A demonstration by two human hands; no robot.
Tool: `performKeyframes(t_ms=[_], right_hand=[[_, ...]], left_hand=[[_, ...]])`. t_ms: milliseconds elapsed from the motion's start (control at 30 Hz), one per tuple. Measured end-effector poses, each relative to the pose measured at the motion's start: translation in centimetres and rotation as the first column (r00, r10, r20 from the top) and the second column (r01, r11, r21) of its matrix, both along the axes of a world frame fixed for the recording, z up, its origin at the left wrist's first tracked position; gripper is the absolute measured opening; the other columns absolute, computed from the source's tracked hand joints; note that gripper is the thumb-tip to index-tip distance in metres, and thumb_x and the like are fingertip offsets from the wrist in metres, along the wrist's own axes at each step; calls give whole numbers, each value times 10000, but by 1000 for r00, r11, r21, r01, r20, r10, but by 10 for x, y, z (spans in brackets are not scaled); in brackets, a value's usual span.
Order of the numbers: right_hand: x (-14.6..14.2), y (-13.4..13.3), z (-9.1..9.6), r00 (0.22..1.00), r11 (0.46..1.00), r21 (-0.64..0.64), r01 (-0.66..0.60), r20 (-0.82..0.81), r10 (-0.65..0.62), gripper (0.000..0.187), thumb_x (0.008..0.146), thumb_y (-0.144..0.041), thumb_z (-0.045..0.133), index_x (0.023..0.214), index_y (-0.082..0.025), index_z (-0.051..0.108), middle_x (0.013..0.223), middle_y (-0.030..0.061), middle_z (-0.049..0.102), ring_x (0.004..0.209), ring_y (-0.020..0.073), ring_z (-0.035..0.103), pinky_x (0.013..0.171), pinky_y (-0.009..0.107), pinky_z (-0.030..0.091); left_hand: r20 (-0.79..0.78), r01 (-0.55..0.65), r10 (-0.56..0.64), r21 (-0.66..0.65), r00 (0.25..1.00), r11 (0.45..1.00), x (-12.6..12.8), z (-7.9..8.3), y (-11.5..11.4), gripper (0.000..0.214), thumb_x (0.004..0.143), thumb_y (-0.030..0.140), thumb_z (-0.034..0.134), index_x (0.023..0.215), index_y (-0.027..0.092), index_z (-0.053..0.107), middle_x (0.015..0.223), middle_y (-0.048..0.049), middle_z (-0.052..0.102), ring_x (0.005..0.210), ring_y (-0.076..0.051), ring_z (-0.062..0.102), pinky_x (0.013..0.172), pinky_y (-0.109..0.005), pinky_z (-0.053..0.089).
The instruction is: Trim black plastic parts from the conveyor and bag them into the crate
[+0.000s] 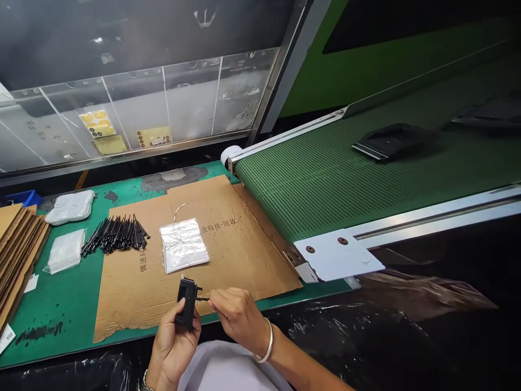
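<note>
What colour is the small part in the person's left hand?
Black. The small part in the left hand shows best in the head view.

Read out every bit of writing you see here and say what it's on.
"科技-回收": on the cardboard sheet, right of the clear bag.
"俱进科", sideways: same cardboard, below the black pins; reading uncertain.
Yellow sticker sheets behind the clear panel: too small to read.
White label at the left edge of the table: blurred.
Black part being held: no marking visible.
</note>
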State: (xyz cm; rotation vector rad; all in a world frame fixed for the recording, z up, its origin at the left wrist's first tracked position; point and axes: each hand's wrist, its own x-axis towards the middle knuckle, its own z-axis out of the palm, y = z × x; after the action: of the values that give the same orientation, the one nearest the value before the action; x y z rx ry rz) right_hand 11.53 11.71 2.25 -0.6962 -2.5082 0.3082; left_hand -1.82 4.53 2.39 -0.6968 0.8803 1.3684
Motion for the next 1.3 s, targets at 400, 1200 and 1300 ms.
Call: performKeyframes(t_ms=[400, 1200, 1300], right_hand=[[38, 13, 8, 968, 966, -72, -249, -32, 247, 425, 943, -265, 144, 632, -180, 421, 525, -10, 474, 451, 113, 375, 490, 255, 232], [64, -5, 18, 925, 922, -74, -380, -40, 378, 426, 935, -244, 166, 613, -181, 437, 510, -6, 483, 434, 110, 375, 452, 272, 213], [56, -9, 16, 949, 943, -104, -316, -47, 312, 432, 941, -264, 153, 623, -181, 433, 511, -6, 483, 430, 112, 372, 456, 272, 211]], left_hand=[[-270, 230, -177, 176, 946, 957, 28, -2, -3, 393, 652, 25, 595, 1013, 178, 572, 584, 27, 557, 404, -40, 458, 371, -126, 371], [-410, 303, -169, 287, 896, 909, 53, -4, -10, 379, 619, 145, 683, 986, 158, 588, 545, 57, 484, 405, -28, 402, 382, -131, 321], [-456, 222, -82, 261, 886, 940, 57, -2, -9, 397, 610, 163, 699, 987, 167, 576, 607, 40, 544, 450, -43, 456, 422, -142, 373]])
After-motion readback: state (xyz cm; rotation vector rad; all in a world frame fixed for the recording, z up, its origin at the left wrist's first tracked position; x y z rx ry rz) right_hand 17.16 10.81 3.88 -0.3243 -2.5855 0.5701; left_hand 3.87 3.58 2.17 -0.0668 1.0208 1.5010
